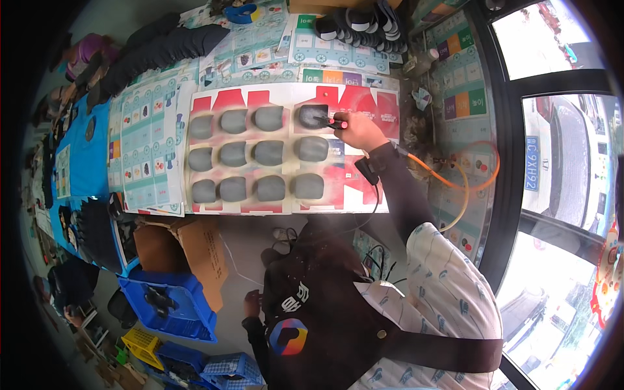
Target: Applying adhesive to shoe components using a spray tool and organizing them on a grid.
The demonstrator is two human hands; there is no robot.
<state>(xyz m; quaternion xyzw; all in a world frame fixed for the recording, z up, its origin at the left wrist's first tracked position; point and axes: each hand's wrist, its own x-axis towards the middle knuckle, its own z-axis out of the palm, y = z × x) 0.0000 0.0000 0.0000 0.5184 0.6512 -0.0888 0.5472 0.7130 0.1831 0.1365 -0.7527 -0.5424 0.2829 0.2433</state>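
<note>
My right hand (361,132) is closed around a small black-and-red spray gun (336,123), with its nozzle end over a dark grey piece (312,116) at the back right of the sheet. That piece looks darker and more mottled than the others. Several matte grey rounded pieces (269,153) lie in rows on a red-and-white printed sheet (289,207), which has grey overspray around them. From the hand, an orange hose (442,179) loops off to the right. My left hand (252,302) hangs beside my apron, away from the table; its fingers are too small to make out.
Dark curved pieces are stacked at the back left (166,52) and back right (364,25). A blue-and-yellow tape roll (242,13) lies at the far edge. Below the table's left side stand a cardboard box (201,253) and a blue crate (195,322). Windows line the right.
</note>
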